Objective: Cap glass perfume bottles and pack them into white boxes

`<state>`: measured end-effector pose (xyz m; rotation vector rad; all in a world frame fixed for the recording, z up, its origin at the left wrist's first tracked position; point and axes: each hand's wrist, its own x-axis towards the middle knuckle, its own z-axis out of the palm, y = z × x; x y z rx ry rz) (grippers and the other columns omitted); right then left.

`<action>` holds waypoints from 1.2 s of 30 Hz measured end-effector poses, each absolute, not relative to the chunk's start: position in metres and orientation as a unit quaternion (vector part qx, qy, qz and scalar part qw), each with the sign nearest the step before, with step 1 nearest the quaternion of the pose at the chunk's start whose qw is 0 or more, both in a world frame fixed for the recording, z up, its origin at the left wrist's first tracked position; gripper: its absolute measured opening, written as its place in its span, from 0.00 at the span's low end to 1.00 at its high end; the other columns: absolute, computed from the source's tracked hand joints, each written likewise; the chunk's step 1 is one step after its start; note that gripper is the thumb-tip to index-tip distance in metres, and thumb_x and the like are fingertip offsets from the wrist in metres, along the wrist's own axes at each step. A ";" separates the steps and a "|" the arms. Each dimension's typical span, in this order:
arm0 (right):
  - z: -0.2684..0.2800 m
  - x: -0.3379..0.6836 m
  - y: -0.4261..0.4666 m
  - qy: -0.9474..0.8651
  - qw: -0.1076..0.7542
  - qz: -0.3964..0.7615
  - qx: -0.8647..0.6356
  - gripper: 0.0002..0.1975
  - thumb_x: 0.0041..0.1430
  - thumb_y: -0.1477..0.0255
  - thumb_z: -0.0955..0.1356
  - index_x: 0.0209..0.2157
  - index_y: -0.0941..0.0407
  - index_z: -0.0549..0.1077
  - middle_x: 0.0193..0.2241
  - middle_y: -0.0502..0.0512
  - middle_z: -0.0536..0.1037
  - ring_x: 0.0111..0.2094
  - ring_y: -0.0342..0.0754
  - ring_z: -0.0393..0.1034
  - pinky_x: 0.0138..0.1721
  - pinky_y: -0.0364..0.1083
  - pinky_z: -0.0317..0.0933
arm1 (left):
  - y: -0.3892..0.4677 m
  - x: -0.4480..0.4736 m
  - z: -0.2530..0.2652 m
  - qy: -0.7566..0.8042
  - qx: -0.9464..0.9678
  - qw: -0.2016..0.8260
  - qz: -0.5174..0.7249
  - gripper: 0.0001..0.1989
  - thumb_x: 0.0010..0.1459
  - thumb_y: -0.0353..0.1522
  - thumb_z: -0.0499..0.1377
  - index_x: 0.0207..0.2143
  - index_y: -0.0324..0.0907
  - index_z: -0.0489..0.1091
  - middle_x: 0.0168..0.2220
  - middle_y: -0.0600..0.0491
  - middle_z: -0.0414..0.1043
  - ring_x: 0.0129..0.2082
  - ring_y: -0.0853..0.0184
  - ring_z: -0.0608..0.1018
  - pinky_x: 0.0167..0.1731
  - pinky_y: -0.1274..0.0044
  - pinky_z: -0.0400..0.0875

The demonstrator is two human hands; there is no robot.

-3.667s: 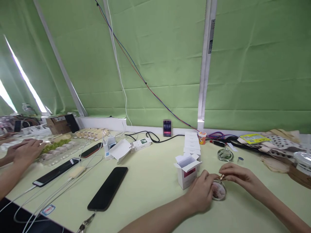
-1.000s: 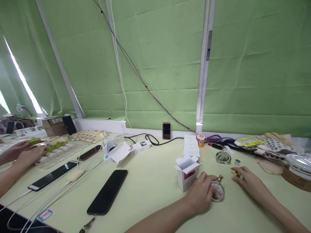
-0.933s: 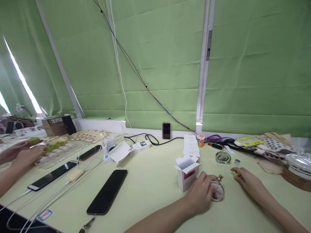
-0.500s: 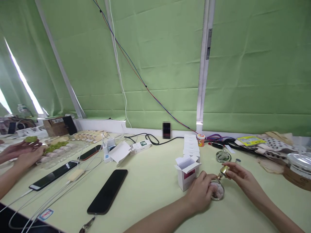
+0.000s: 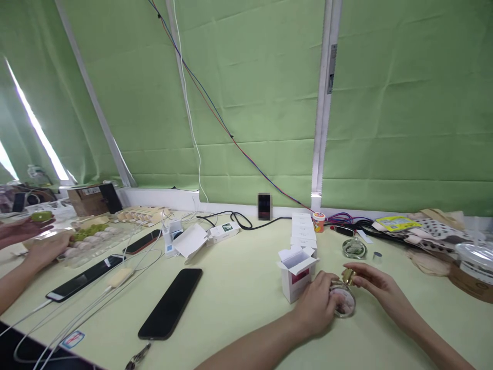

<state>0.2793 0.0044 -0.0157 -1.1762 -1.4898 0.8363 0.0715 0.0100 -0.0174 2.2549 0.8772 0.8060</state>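
My left hand (image 5: 318, 303) is closed around a round, flat glass perfume bottle (image 5: 345, 302) lying on the table, its fingers at the bottle's left side and neck. In the fingers of my right hand (image 5: 377, 282) is a gold cap (image 5: 348, 276), right at the neck end of the bottle; whether it is fully seated I cannot tell. Just left of my left hand stands an open white box (image 5: 296, 277) with its flaps up. A second round glass bottle (image 5: 354, 248) lies beyond my right hand, with a small silver cap (image 5: 377, 256) near it.
White boxes (image 5: 303, 226) stand in a row behind the open one, beside an orange tub (image 5: 319, 222). To the right are a lidded container (image 5: 475, 272) and a yellow packet (image 5: 398, 223). Phones (image 5: 171, 303) and cables lie left; a co-worker's hands (image 5: 48, 252) work at far left.
My right hand has brought the gold cap down and left against the bottle's neck, which showed before. My left hand stays on the bottle. The co-worker's hands have moved apart.
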 end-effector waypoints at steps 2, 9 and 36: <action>-0.015 0.279 0.004 -0.622 0.508 0.337 -0.491 0.19 0.50 0.56 0.70 0.40 0.53 0.78 0.36 0.56 0.81 0.37 0.55 0.75 0.39 0.48 0.70 | 0.010 0.071 -0.017 0.328 0.844 0.294 0.304 0.16 0.60 0.30 0.50 0.51 0.42 0.62 0.48 0.48 0.67 0.47 0.61 0.70 0.49 0.70 0.64; -0.007 0.277 0.002 -0.613 0.516 0.340 -0.492 0.18 0.47 0.57 0.72 0.37 0.52 0.80 0.32 0.56 0.82 0.34 0.55 0.76 0.37 0.47 0.71 | 0.010 0.071 -0.016 0.330 0.847 0.289 0.299 0.16 0.60 0.30 0.50 0.51 0.42 0.62 0.47 0.48 0.67 0.47 0.60 0.71 0.49 0.70 0.65; -0.019 0.275 0.005 -0.685 0.459 0.252 -0.506 0.12 0.56 0.59 0.66 0.35 0.53 0.71 0.21 0.49 0.76 0.23 0.47 0.69 0.25 0.42 0.63 | 0.013 0.073 -0.021 0.333 0.839 0.306 0.303 0.16 0.61 0.30 0.49 0.52 0.42 0.62 0.49 0.48 0.67 0.48 0.61 0.70 0.50 0.70 0.63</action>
